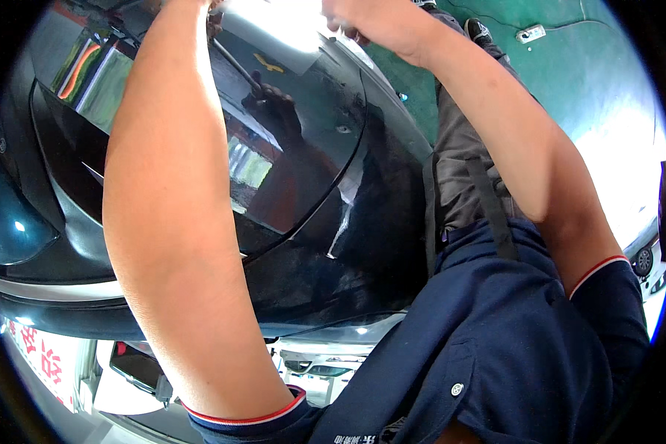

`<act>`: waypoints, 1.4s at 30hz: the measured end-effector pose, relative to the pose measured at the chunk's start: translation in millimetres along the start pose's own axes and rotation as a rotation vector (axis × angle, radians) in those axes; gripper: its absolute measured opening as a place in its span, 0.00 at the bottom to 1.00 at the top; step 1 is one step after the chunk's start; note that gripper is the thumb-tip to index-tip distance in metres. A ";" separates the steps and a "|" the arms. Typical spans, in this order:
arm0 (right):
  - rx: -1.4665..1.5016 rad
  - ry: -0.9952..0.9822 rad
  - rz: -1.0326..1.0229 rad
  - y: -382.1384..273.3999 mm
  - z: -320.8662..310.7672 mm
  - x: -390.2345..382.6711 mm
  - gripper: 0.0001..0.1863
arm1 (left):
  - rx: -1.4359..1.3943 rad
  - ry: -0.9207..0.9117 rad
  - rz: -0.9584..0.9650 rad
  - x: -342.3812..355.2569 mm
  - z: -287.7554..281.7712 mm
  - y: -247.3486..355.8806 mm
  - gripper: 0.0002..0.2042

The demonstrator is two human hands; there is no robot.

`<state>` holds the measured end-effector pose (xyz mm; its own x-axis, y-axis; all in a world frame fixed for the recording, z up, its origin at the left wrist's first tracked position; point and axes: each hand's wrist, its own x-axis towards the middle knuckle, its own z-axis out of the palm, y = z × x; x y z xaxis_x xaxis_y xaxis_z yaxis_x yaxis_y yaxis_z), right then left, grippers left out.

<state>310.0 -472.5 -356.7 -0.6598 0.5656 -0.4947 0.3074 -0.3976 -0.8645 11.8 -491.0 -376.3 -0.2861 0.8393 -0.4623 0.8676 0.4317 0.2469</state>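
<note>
A glossy dark car body panel point(296, 214) lies under my arms, full of reflections. My left hand point(200, 4) is over it at the top edge, mostly cut off, so its grip is hidden. Beside that wrist a thin dark rod point(235, 62) slants across the panel; whether it is a real rod or a reflection I cannot tell. A dark reflected hand shows at its lower end. My right hand point(351, 21) is near the panel's right edge with fingers curled closed; anything in them is hidden. Between my hands is a bright white glare point(277, 22).
A small yellow mark point(268, 64) shows on the panel. On the green floor point(570, 81) at the upper right lies a white power strip point(530, 33) with a cable. A dark shoe point(478, 29) stands by the panel. Another car's wheel point(644, 260) appears far right.
</note>
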 end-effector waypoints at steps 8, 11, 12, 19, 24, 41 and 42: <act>0.058 0.083 -0.069 13.3 4.6 2.2 0.20 | -0.003 -0.074 -0.126 -8.3 -0.4 21.7 0.12; -0.033 -0.019 -0.041 11.4 -0.8 -0.1 0.23 | 0.099 -0.075 -0.079 -19.3 -5.8 28.6 0.13; 0.000 0.048 -0.060 12.7 -8.0 5.3 0.23 | -0.006 -0.112 -0.192 -21.7 -10.5 43.4 0.12; 0.080 -0.107 0.056 12.7 -0.9 -10.5 0.23 | -0.164 -0.089 -0.005 -8.1 7.6 -0.7 0.09; 0.288 0.097 0.031 18.0 -22.2 -9.3 0.20 | -0.463 -0.020 -0.045 -17.1 -41.7 24.2 0.11; 0.180 0.190 -0.141 -32.7 -10.5 -19.3 0.12 | -0.316 -0.068 -0.113 -4.3 -29.1 -5.3 0.14; 0.155 0.207 -0.128 -36.4 -5.2 -20.2 0.12 | -0.338 -0.071 -0.140 -3.1 -27.0 -6.1 0.14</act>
<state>315.7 -465.7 -315.7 -0.5272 0.7476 -0.4040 0.1116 -0.4105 -0.9050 -3.6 -487.3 -353.4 -0.3531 0.7447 -0.5664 0.6351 0.6353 0.4393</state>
